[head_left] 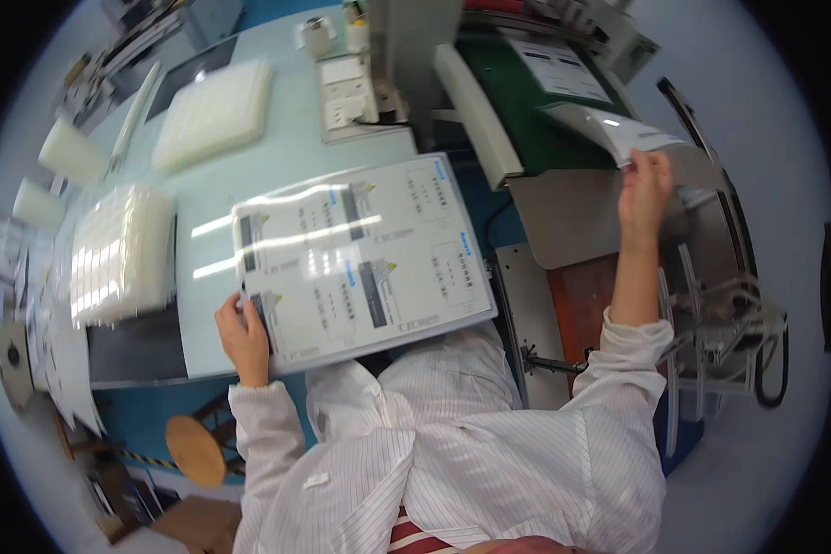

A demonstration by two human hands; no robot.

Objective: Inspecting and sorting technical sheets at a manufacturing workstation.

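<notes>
My right hand (644, 198) pinches the corner of a thin white printed sheet (609, 129), which curls up off a green conveyor belt (503, 97). At the left edge of a stack of printed sheets (402, 249) is my left hand (242, 340), fingers apart and touching that edge. The stack lies tilted across the table's near edge, partly over my lap. Its glossy top sheet carries repeated label designs in black, blue and yellow-green. Another printed sheet (556, 66) lies flat farther back on the belt.
Two translucent white plastic stacks (214, 113) (125, 254) stand on the pale table (282, 115) at left. A white switch box (346, 97) sits at its back edge. A metal plate (572, 212) slopes from the belt, with a metal frame (725, 342) at right. A wooden stool (196, 450) is lower left.
</notes>
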